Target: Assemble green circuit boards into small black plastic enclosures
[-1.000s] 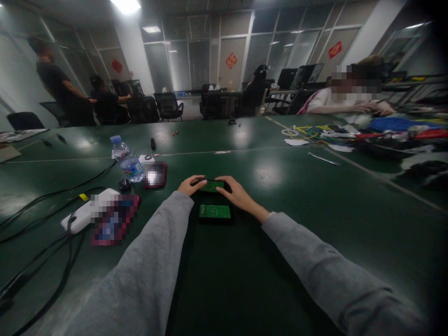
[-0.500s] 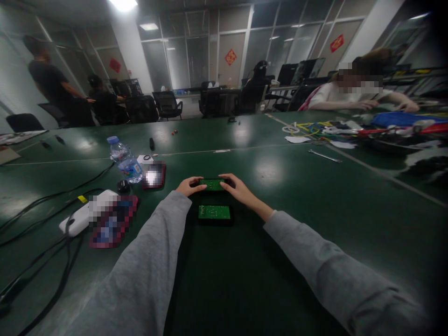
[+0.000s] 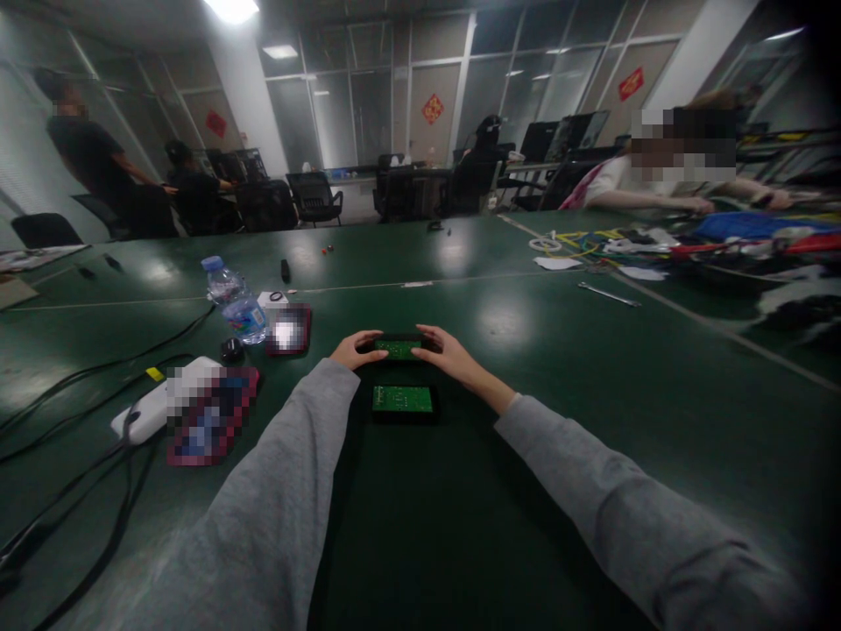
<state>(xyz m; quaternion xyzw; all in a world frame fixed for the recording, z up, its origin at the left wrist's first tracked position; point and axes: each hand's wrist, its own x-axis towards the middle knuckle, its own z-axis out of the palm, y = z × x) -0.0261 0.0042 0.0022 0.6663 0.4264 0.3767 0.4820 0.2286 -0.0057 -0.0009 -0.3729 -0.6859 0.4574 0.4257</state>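
Observation:
Two green circuit boards in black frames are in the middle of the green table, one behind the other. My left hand [image 3: 359,350] grips the left end of the farther circuit board [image 3: 394,350], thumb on the near side and fingers behind. At its right end my right hand [image 3: 441,349] holds the same board between thumb and fingers. The nearer circuit board [image 3: 403,400] lies flat, just in front of the held one and touched by neither hand.
On the left stand a water bottle [image 3: 240,307], a phone [image 3: 289,330], a white power strip [image 3: 164,399], another pink-edged device [image 3: 216,416] and black cables. A wrench [image 3: 608,294] and a cable pile [image 3: 657,241] lie at the right, near another person.
My right hand's fingers have shifted slightly at the board's right end. The person at the back right has moved their hands. The nearer board has stayed in place.

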